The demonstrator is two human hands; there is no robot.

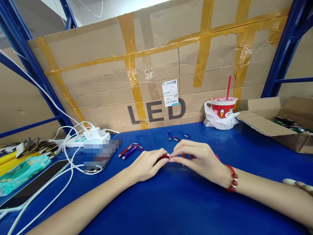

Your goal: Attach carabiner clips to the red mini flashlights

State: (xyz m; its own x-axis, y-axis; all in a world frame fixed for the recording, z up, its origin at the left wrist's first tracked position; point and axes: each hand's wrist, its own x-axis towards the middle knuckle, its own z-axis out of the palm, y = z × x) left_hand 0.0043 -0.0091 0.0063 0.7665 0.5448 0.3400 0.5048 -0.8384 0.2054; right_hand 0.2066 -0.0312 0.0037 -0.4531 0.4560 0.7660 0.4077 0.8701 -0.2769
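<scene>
My left hand (146,164) is closed around a small red keychain flashlight (162,158), most of it hidden by the fingers. Thumb and fingertips of my right hand (195,155) pinch its silver end; whether a separate small part sits between them I cannot tell. Beyond my hands lie a short blue metal tube (169,135), a red carabiner clip (176,139) and a blue carabiner clip (187,135). To the left of my left hand, a red flashlight (126,150) and a purple flashlight (129,153) rest side by side, each with a clip attached.
White cables (72,156) run from a power strip (75,140) past two phones on the left. A tissue pack (24,173) lies at far left. At the back right stand a red-and-white cup (223,109) in plastic and an open cardboard box (288,133). Large cardboard (110,88) walls the back.
</scene>
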